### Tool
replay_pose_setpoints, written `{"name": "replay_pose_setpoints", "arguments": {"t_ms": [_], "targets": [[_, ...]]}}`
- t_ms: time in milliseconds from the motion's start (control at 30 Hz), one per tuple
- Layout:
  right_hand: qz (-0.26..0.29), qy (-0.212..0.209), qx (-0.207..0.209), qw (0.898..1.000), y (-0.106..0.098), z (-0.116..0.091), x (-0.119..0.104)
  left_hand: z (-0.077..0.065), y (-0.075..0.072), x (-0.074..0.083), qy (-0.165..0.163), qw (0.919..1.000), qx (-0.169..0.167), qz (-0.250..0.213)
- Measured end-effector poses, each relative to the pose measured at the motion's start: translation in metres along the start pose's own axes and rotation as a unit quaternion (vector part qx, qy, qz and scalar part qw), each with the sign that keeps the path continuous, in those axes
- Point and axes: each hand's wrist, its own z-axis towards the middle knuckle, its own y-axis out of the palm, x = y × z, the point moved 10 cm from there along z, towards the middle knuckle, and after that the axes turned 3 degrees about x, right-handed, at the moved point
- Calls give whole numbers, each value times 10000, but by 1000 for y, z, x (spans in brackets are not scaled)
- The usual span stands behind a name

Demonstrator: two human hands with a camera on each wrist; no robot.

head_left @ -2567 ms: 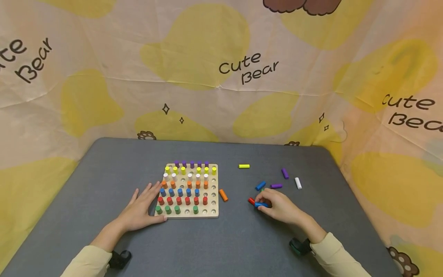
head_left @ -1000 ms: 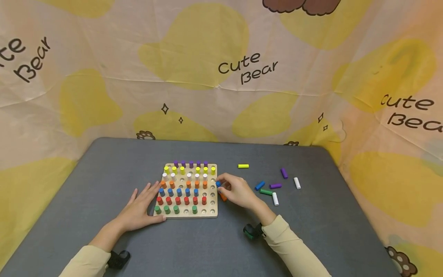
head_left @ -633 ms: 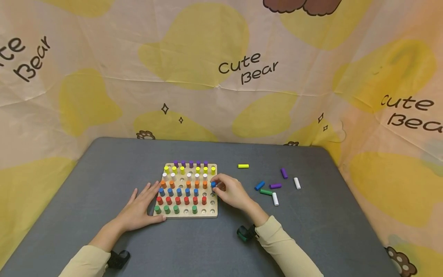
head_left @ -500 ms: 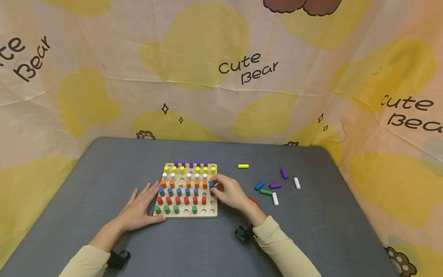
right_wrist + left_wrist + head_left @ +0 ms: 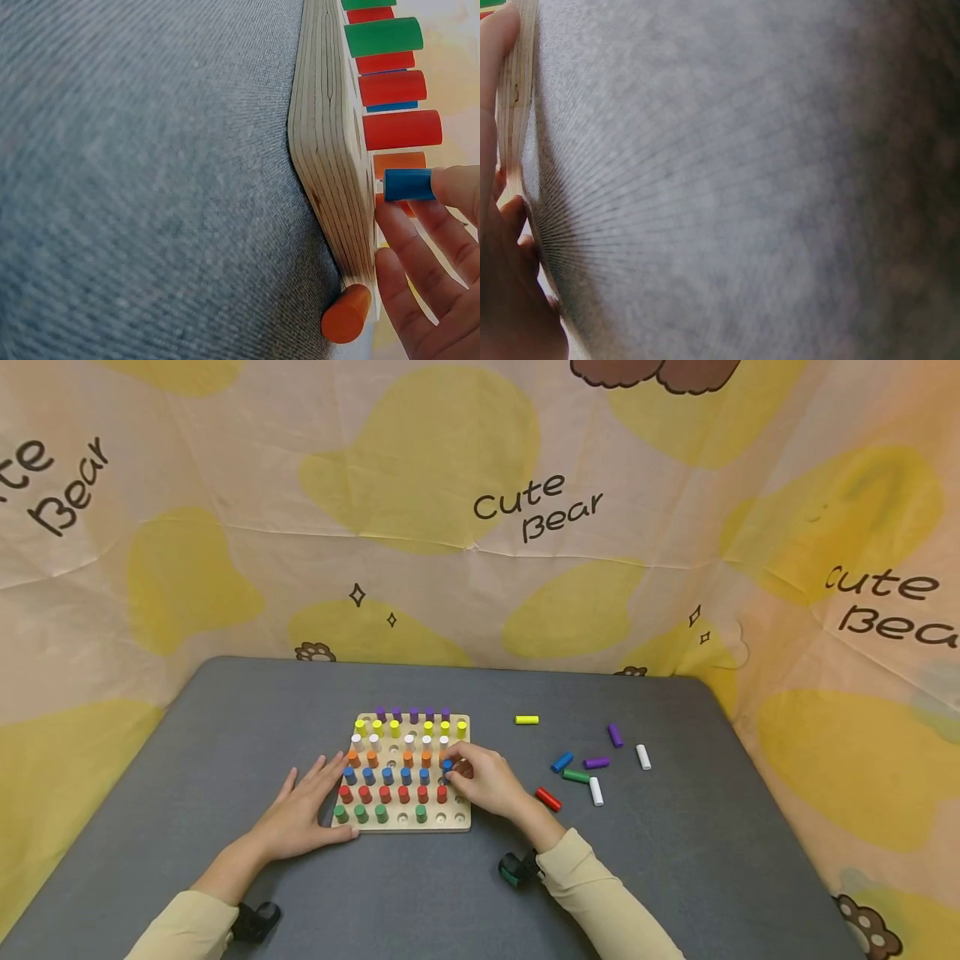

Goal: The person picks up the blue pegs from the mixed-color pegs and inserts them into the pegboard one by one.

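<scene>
A wooden pegboard (image 5: pixel 390 828) on the grey table carries rows of green, red, blue, orange, white, yellow and purple pegs. My left hand (image 5: pixel 300 818) rests along its left side, fingers spread, the thumb at the front left corner. Over the right part of the board, my right hand (image 5: pixel 487 781) pinches a blue peg (image 5: pixel 407 184) between thumb and fingers. That peg is upright in line with the blue row; its lower end looks raised off the board in the right wrist view. An orange peg (image 5: pixel 345 319) lies against the board's edge, hidden by my hand in the head view.
Loose pegs lie right of the board: a red peg (image 5: pixel 548 799) nearest, then a green peg (image 5: pixel 576 776), a blue one (image 5: pixel 562 762), two white, two purple and a yellow peg (image 5: pixel 527 720) farther back. A printed cloth (image 5: pixel 480 610) hangs behind the table.
My right hand has carried the blue peg left from the loose pegs onto the board's right side, turning it upright. The red peg shows again. My left hand stays put.
</scene>
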Motion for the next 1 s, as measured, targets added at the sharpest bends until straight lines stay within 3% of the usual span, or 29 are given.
{"name": "replay_pose_setpoints", "arguments": {"t_ms": [1000], "targets": [[-349, 42, 2, 9994, 3, 1, -3, 1, 1, -1, 12, 10000, -21, 15]]}}
